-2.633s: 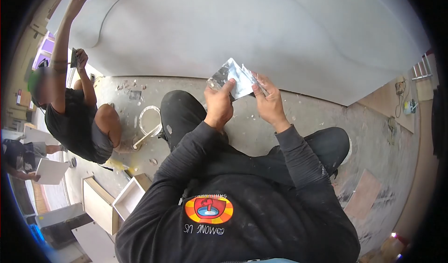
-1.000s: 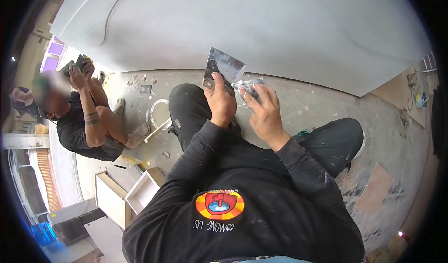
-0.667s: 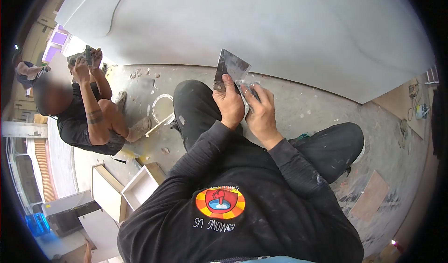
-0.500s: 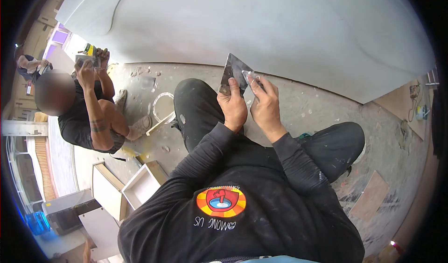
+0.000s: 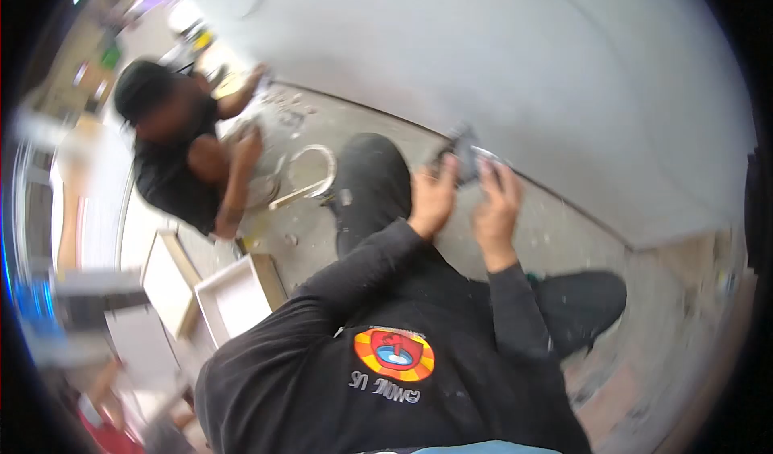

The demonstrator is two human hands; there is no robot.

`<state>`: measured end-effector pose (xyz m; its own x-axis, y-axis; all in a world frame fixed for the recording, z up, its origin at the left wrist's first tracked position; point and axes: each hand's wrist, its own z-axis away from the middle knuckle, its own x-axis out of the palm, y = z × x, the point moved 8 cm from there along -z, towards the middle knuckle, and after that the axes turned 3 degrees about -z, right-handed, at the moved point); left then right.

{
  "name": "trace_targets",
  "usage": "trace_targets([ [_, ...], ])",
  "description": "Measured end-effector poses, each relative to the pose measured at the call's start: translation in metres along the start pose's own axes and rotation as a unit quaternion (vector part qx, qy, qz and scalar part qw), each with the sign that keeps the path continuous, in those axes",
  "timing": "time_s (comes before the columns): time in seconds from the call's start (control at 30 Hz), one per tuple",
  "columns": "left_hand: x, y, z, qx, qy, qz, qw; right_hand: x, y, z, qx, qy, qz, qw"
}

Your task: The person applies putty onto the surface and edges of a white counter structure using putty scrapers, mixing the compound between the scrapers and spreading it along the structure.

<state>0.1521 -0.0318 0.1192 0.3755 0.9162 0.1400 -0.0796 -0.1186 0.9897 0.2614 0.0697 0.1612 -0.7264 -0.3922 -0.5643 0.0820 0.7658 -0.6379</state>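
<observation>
From where I stand, the left grip (image 5: 433,200) is closed on a dark, flat plate (image 5: 465,157), with the thumb lying over its near corner. The plate sticks up out of that grip and leans across toward the right grip (image 5: 495,208), so it sits between the two. The right grip is raised just beside it, fingers bent, with a pale streak at their tips; it is too blurred for me to tell whether it is closed on anything. Beyond both grips rises a big grey panel (image 5: 523,75), its lower edge running down past the right one. Just left of the left grip is a knee in black trousers (image 5: 370,184), and further left a white ring (image 5: 332,172) lies on the floor (image 5: 346,117) with a pale stick (image 5: 299,194) by it. Past the ring, well left of the grips, a co-worker (image 5: 181,160) in a dark cap sits low, one arm stretched toward the foot of the panel. Nearer than the grips and to the left are an open white drawer (image 5: 235,299), a box (image 5: 169,281) next to it and a pale board (image 5: 143,348). Directly below the grips, a bright round print (image 5: 394,354) shows on the black shirt (image 5: 322,373).
</observation>
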Motion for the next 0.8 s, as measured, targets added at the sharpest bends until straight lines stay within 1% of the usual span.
trace_targets([
  [0.03, 0.002, -0.006, 0.001, -0.029, -0.018, -0.021, 0.999, -0.001, 0.005, -0.005, 0.001, -0.003, -0.022, 1.000],
  [0.1, 0.002, -0.006, -0.010, 0.015, 0.019, 0.013, 1.000, -0.004, 0.001, 0.000, -0.021, -0.002, 0.033, 0.999],
  [0.2, -0.006, -0.003, -0.018, 0.057, 0.065, 0.047, 0.995, 0.014, -0.020, 0.026, -0.065, -0.059, 0.047, 0.995],
  [0.23, -0.009, 0.015, -0.012, 0.105, 0.074, -0.056, 0.990, 0.021, -0.025, 0.028, -0.056, -0.067, 0.045, 0.995],
  [0.3, -0.007, 0.010, -0.011, 0.097, 0.046, -0.084, 0.991, 0.026, -0.023, 0.021, -0.048, -0.075, 0.049, 0.995],
  [0.37, -0.007, 0.023, -0.003, 0.059, 0.018, -0.151, 0.987, 0.027, -0.021, 0.022, -0.064, -0.069, 0.023, 0.995],
  [0.4, -0.005, 0.025, -0.002, 0.061, 0.004, -0.119, 0.991, 0.024, -0.024, 0.021, -0.069, -0.059, 0.022, 0.996],
  [0.43, -0.005, 0.024, -0.005, 0.051, -0.015, -0.156, 0.986, 0.023, -0.024, 0.020, -0.060, -0.068, 0.031, 0.995],
  [0.47, -0.007, 0.027, -0.005, 0.106, 0.000, -0.148, 0.983, 0.026, -0.015, 0.024, -0.036, -0.065, 0.014, 0.997],
  [0.5, -0.006, 0.023, -0.006, 0.063, -0.007, -0.153, 0.986, 0.025, -0.016, 0.025, -0.036, -0.056, 0.019, 0.998],
  [0.53, -0.006, 0.036, -0.002, 0.102, 0.022, -0.167, 0.980, 0.022, -0.021, 0.022, -0.038, -0.045, 0.021, 0.998],
  [0.57, -0.004, 0.034, -0.003, 0.129, 0.021, -0.147, 0.981, 0.020, -0.019, 0.020, -0.027, -0.041, 0.023, 0.999],
  [0.6, -0.004, 0.025, -0.004, 0.118, 0.015, -0.112, 0.987, 0.019, -0.019, 0.022, -0.023, -0.042, 0.021, 0.999],
  [0.63, -0.004, 0.021, -0.005, 0.120, 0.013, -0.071, 0.990, 0.017, -0.016, 0.024, 0.003, -0.033, 0.028, 0.999],
  [0.73, -0.002, 0.031, 0.000, 0.133, 0.011, -0.130, 0.983, 0.015, -0.017, 0.019, 0.012, -0.021, 0.004, 1.000],
  [0.8, 0.001, 0.033, 0.003, 0.142, 0.002, -0.111, 0.984, 0.013, -0.020, 0.016, -0.003, -0.021, -0.005, 1.000],
])
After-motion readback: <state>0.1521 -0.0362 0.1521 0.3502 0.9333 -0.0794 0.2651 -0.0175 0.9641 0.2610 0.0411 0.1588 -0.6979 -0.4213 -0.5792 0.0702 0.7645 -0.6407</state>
